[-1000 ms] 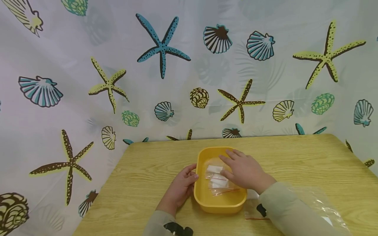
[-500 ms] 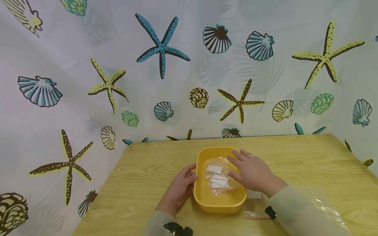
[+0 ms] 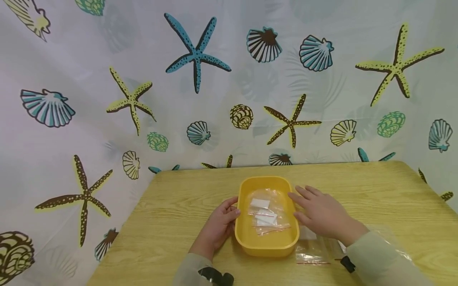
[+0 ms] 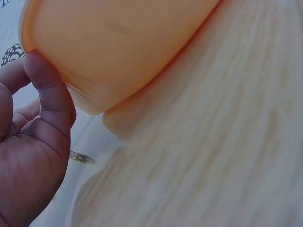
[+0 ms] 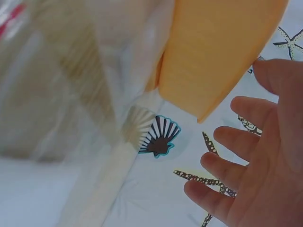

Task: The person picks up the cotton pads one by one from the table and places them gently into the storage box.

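A yellow plastic tub (image 3: 267, 252) stands on the table, with several small clear zip bags (image 3: 266, 222) lying inside; they have red seal lines and white labels. My left hand (image 3: 219, 224) holds the tub's left side, thumb at the rim; in the left wrist view the left hand (image 4: 40, 127) is against the tub wall (image 4: 123, 47). At the opposite side, my right hand (image 3: 323, 214) holds nothing, its fingers spread. In the right wrist view, the thumb of the right hand (image 5: 258, 156) comes right at the edge of the tub (image 5: 218, 52).
More clear zip bags (image 3: 312, 250) lie on the table right of the tub, partly under the right forearm. The wood-grain table (image 3: 179, 198) ends at a curtain (image 3: 214, 99) printed with starfish and shells. Clear plastic (image 5: 52, 94) fills the left of the right wrist view.
My right hand has drawn back to the right, from over the bags in the tub to beside its right rim. The left hand and the tub stay put.
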A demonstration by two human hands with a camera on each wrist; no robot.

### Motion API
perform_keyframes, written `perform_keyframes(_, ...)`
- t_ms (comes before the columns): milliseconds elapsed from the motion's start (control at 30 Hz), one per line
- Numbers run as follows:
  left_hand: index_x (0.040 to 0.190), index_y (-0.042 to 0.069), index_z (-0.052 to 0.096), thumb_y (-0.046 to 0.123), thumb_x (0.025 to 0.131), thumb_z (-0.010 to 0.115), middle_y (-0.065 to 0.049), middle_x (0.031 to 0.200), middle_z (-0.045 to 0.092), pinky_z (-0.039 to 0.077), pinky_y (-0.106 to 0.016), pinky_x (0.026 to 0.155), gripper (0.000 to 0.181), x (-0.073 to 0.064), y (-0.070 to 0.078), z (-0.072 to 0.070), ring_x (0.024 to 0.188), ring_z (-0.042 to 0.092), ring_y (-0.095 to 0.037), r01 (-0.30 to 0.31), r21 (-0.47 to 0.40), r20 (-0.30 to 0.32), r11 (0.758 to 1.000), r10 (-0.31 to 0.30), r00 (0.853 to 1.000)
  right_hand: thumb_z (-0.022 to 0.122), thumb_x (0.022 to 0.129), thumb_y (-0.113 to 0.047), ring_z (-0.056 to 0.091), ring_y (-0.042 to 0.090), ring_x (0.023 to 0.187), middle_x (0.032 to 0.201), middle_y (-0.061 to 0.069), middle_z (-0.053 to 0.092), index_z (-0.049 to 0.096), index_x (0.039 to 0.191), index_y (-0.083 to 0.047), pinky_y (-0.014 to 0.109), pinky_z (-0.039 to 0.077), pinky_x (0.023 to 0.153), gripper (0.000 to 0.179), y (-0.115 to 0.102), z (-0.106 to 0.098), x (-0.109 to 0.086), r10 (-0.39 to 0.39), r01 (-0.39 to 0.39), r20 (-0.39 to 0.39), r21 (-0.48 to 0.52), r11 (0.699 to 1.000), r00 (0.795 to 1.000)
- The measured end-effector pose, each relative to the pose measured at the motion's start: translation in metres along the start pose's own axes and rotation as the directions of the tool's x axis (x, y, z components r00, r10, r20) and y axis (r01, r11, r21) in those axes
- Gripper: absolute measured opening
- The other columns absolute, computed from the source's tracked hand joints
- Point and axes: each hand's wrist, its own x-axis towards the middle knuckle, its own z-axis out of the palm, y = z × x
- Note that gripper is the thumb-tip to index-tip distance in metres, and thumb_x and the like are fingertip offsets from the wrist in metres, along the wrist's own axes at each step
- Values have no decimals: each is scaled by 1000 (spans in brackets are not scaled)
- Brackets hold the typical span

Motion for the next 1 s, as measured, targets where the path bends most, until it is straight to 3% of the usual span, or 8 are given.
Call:
perform_keyframes(167,155,5,36,5,105,51,-16,112,54,57,-28,72,53,1,0,1,82,61,-17,-2,-4,5,1000,2,1000,55,103,-38,38,42,141,157,14,40,48,152,-15,66,40,102,55,7,0,-12,23,-23,44,-6,1000,999)
perform_keyframes(467,155,4,36,6,105,53,-14,111,54,58,-29,73,53,3,-3,6,82,61,-17,10,-11,12,1000,-10,1000,48,98,-66,32,42,145,161,10,34,43,156,-24,70,36,103,72,13,4,-35,65,-66,189,-5,998,980)
perform_keyframes(667,155,4,36,8,104,54,-15,112,55,58,-29,73,54,4,-3,8,83,61,-17,6,-11,13,1000,-6,1000,56,95,-63,32,41,145,161,9,34,43,156,-26,69,35,104,72,15,9,-49,47,-52,260,15,999,965)
perform_keyframes(900,154,6,39,9,104,56,-15,112,54,57,-29,74,53,3,-1,4,84,61,-17,13,9,-13,1000,-12,1000,55,92,-68,30,41,146,161,9,35,45,154,-17,68,33,106,81,12,14,-51,77,-90,305,28,996,949)
perform_keyframes(1000,154,6,39,8,104,55,-16,113,54,57,-29,74,52,2,0,3,84,61,-18,9,12,-15,1000,-9,1000,56,90,-71,28,40,147,162,9,33,43,155,-20,69,31,107,84,10,14,-49,89,-104,324,28,994,942)
